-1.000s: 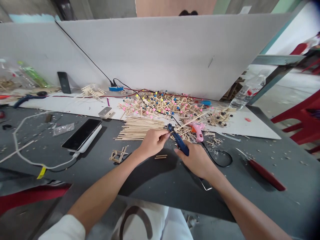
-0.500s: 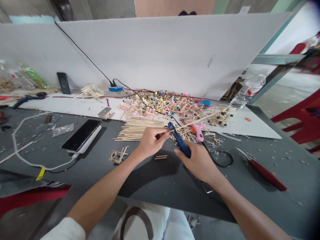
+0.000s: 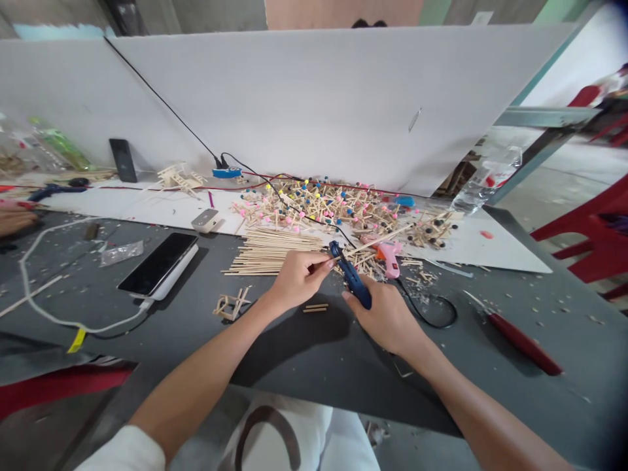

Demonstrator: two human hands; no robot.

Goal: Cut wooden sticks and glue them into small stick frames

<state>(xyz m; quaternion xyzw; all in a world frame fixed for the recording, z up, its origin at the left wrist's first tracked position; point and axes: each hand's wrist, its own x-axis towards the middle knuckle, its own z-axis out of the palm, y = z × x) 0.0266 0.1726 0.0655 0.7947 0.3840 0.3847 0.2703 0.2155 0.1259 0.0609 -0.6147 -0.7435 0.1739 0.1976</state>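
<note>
My left hand point(image 3: 301, 278) pinches a thin wooden stick point(image 3: 375, 243), which seems to pass by the head of a blue hand cutter and slant up to the right. Around the blue hand cutter point(image 3: 354, 278) my right hand point(image 3: 385, 314) is closed, with the tool's head close to my left fingertips. Whether its jaws bite the stick is too small to tell. Two short cut sticks point(image 3: 315, 308) lie on the table below my hands. A bundle of long sticks point(image 3: 267, 252) is just behind my left hand, and a small stick frame point(image 3: 229, 305) sits to its left.
Behind lies a heap of short sticks with coloured ball ends point(image 3: 324, 199). A pink glue gun point(image 3: 390, 258) and a red-handled knife point(image 3: 524, 343) are to the right. At left are a phone on a white block point(image 3: 159, 265), a white cable point(image 3: 29, 281) and another person's hand point(image 3: 17, 222).
Another person's hand has come in at the left edge. My hands, the stick and the cutter have barely moved.
</note>
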